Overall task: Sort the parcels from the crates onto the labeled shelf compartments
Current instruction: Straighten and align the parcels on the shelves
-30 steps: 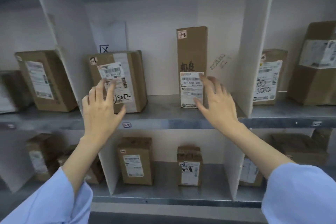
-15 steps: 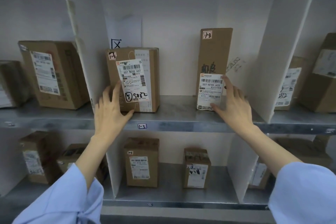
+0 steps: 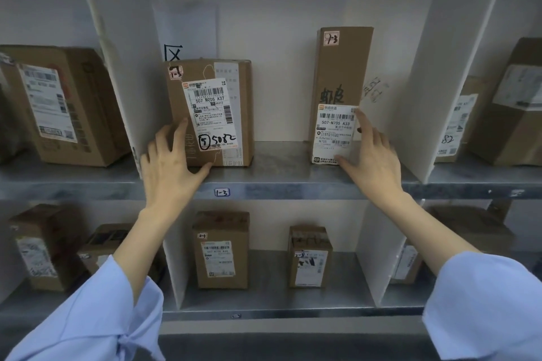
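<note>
Now the left hand (image 3: 173,167), fingers spread, is touching the squat parcel (image 3: 217,114) at 1 o'clock; the right hand (image 3: 374,155), fingers straight, the tall parcel (image 3: 341,67) at 11.

Dim light is falling across a plain white back wall (image 3: 278,9); white divider boards (image 3: 434,67) are standing on grey metal shelves (image 3: 278,158).

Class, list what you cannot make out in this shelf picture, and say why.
Head view, sheet on back wall: lower writing hidden by wide parcel.
Head view, far-right parcel: cut off by frame edge.
Head view, left parcel label: too blurred to read.
Head view, tall parcel label corner: covered by right hand.
</note>
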The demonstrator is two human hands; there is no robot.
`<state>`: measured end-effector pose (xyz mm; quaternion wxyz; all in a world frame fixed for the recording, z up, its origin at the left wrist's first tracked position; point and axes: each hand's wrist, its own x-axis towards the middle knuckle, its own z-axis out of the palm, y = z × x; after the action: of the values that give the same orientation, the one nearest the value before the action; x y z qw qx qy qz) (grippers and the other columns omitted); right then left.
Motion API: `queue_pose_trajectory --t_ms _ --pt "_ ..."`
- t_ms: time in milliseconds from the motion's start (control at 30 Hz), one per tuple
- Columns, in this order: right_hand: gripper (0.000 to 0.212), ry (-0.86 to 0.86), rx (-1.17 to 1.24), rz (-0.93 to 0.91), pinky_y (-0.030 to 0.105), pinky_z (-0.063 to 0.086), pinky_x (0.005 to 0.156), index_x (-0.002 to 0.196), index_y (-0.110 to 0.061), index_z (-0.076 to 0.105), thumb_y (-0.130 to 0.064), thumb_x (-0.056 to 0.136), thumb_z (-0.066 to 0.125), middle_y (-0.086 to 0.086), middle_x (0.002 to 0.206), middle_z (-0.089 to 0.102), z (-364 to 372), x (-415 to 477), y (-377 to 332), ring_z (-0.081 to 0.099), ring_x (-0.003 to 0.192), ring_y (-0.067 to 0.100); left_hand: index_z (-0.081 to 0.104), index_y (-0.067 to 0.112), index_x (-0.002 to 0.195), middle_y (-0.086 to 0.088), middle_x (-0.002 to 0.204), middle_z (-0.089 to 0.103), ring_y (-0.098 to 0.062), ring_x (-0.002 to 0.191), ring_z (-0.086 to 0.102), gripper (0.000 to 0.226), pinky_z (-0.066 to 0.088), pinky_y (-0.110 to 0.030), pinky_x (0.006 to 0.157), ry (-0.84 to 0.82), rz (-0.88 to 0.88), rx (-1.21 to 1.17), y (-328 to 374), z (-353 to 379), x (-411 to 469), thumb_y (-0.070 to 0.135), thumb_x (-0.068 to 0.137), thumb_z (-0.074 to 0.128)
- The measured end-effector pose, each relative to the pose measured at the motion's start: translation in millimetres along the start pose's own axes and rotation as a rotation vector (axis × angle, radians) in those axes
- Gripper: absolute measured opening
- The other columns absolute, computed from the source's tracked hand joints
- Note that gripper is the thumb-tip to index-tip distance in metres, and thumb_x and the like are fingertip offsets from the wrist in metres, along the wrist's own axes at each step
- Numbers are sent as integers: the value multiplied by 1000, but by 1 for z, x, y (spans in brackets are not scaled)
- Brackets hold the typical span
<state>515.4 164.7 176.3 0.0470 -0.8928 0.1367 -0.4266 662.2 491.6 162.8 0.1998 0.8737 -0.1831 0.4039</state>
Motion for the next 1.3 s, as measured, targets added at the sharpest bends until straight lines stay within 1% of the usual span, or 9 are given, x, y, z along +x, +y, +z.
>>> queue_pose_trajectory --t_ms 133,267,400,500,733,833,967,1133,1300 --pt "80 119 -63 -99 46 49 79 149 -12 31 -33 84 73 16 130 51 -1 -19 -3 53 109 36 39 15 144 -14 140 45 -36 121 44 73 39 -50 95 141 86 -28 4 -7 -23 38 83 71" --pt "59 202 -27 -209 41 48 82 138 -12 42 -31 89 68 15 129 50 7 -52 -4 51 113 32 45 13 140 -11 133 52 -31 117 48 58 40 -44 92 191 213 -59 17 -4 -64 36 91 63" --pt "34 261 97 -303 35 46 87 119 -9 51 -25 91 64 15 114 58 25 -91 -5 53 106 27 53 10 132 -12 124 57 -30 110 51 49 39 -40 89 166 302 -59 22 14 -109 31 90 63" --pt "27 161 129 -319 35 48 83 113 -8 54 -21 91 63 13 108 60 44 -120 1 53 101 25 55 11 131 -11 122 58 -30 110 52 48 40 -40 90 38 300 -40 18 34 -135 33 89 62" --pt "48 -294 6 -99 44 52 80 129 -13 54 -33 87 67 13 126 55 106 -161 34 55 108 34 50 4 123 -22 116 49 -41 104 48 57 47 -49 82 -391 -16 5 -8 83 -161 33 81 76" --pt "62 -417 28 -20 47 56 75 135 -19 49 -31 81 75 15 132 50 129 -171 47 57 109 39 39 14 138 -22 126 41 -44 109 44 68 46 -51 87 -490 -168 -83 -22 102 -162 32 82 75" --pt "71 -536 93 129 45 57 66 144 -25 42 -32 82 77 15 142 40 157 -181 62 60 105 39 32 32 144 -14 138 33 -46 111 48 78 48 -55 90 -468 -217 -217 -32 124 -160 28 80 76" --pt "73 -615 174 236 42 56 65 149 -25 35 -31 87 73 13 147 37 176 -187 71 57 112 38 39 28 140 -18 135 33 -48 101 54 78 53 -52 84 -411 -232 -238 -37 138 -164 23 74 81" --pt "78 -663 222 270 41 56 70 149 -30 30 -29 86 75 10 143 44 186 -190 71 61 107 36 44 21 133 -25 131 35 -45 109 45 76 51 -51 85 -351 -256 -238 -32 149 -172 20 68 85"
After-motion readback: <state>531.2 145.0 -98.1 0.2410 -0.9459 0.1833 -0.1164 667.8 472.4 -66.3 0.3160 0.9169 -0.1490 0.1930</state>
